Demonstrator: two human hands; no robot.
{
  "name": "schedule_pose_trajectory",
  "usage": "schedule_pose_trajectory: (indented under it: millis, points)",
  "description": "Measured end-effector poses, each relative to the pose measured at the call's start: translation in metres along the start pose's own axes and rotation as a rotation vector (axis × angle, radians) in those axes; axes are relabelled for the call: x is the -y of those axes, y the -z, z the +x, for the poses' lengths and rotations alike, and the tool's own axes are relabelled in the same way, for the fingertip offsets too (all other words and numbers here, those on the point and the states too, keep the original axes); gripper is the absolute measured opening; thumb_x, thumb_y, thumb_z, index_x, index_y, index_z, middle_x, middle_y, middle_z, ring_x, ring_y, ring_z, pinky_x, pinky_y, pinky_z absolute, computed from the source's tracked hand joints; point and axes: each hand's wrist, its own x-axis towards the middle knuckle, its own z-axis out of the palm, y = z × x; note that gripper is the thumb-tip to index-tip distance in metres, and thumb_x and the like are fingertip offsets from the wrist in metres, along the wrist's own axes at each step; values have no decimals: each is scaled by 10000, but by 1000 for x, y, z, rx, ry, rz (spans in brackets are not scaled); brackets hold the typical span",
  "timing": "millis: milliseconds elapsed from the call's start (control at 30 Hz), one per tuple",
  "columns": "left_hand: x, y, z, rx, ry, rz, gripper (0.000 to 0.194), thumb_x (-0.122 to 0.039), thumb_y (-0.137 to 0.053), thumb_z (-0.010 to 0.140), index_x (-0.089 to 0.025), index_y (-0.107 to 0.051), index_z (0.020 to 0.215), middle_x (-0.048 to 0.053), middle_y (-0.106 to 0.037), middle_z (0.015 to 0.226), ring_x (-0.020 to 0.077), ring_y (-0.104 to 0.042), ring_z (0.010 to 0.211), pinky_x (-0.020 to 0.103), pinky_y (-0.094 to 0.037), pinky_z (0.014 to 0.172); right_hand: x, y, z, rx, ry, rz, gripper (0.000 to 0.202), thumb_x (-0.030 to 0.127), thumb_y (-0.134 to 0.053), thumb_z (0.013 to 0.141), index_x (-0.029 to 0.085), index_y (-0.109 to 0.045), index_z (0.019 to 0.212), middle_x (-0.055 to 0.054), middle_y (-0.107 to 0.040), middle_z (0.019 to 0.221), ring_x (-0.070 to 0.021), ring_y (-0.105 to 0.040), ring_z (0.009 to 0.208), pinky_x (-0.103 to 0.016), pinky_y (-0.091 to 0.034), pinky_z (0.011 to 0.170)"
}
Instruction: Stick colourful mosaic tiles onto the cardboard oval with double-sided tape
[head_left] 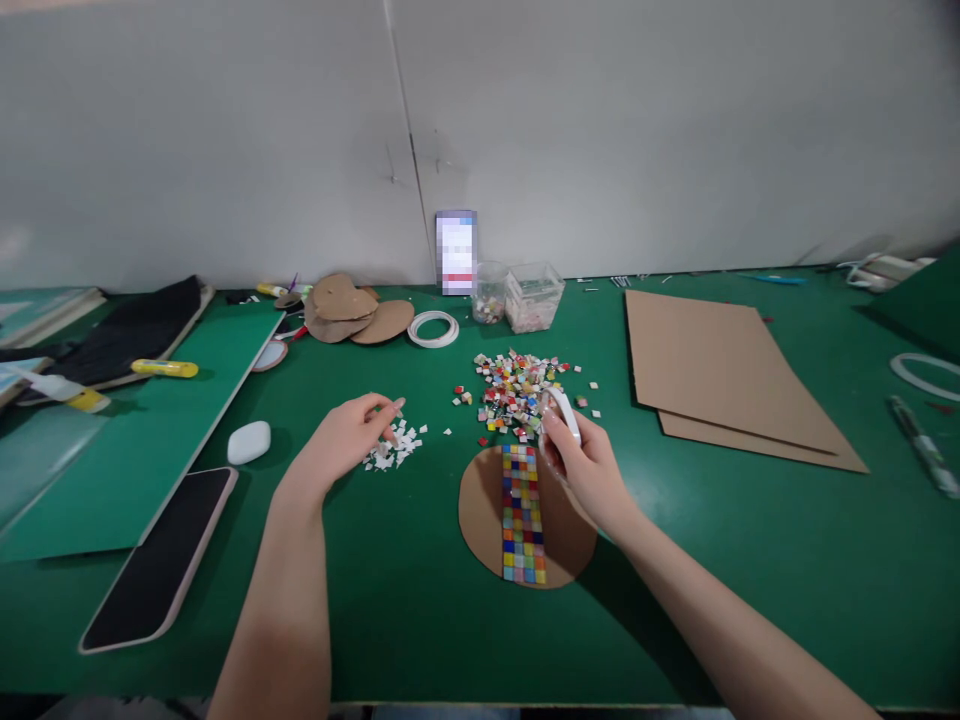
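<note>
My right hand is closed around a white ring-shaped roll of tape, held above the far right edge of a round cardboard disc. A strip of coloured mosaic tiles in neat rows runs down the middle of that disc. To the left, my left hand hovers at a small heap of white scraps. Its fingers are bent with the tips apart, and nothing shows between them. Just beyond the disc lies a loose pile of colourful mosaic tiles, partly covered by my right hand.
Behind the pile stand a clear box, a clear cup and a lit phone. Cardboard discs and a white tape roll lie back left. Cardboard sheets lie right; a dark phone and white case lie left.
</note>
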Motion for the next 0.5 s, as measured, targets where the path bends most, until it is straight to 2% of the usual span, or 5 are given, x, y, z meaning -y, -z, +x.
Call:
schedule_pose_trajectory:
  millis: [67, 200, 300, 400, 500]
  points:
    - [-1, 0, 0, -5, 9, -32, 428, -585, -391, 803, -205, -582, 853, 27, -644, 744, 157, -562, 608, 239, -394, 533, 2, 0, -1, 2, 2, 7, 308, 381, -455, 873, 179, -450, 640, 54, -395, 483, -59, -318, 418, -205, -214, 376]
    - [-17, -9, -5, -61, -91, -70, 407, -564, -389, 820, -193, -512, 706, -13, -534, 591, 123, -492, 520, 218, -341, 472, 5, -2, -4, 51, -12, 28, 285, 384, -467, 868, 186, -450, 663, 60, -393, 494, -59, -324, 416, -197, -230, 370]
    - [-40, -27, -13, 2, -276, -151, 358, -510, -377, 855, -198, -415, 683, -60, -413, 506, 93, -408, 451, 201, -312, 459, 4, -3, -7, 125, -9, 58, 279, 381, -494, 855, 188, -451, 659, 65, -397, 488, -57, -333, 404, -195, -252, 372]
    - [-59, -52, -22, 33, -464, -120, 318, -455, -379, 874, -195, -391, 691, -62, -411, 533, 86, -391, 470, 198, -277, 465, 1, -5, -9, 195, -8, 61, 250, 376, -523, 839, 182, -500, 683, 76, -384, 461, -55, -319, 383, -200, -264, 374]
    - [-69, -72, -28, 43, -580, -58, 290, -439, -383, 880, -192, -418, 732, -50, -465, 588, 94, -433, 510, 203, -283, 479, 1, -5, -9, 249, -16, 57, 242, 384, -554, 814, 174, -540, 696, 82, -372, 439, -55, -303, 367, -206, -254, 366]
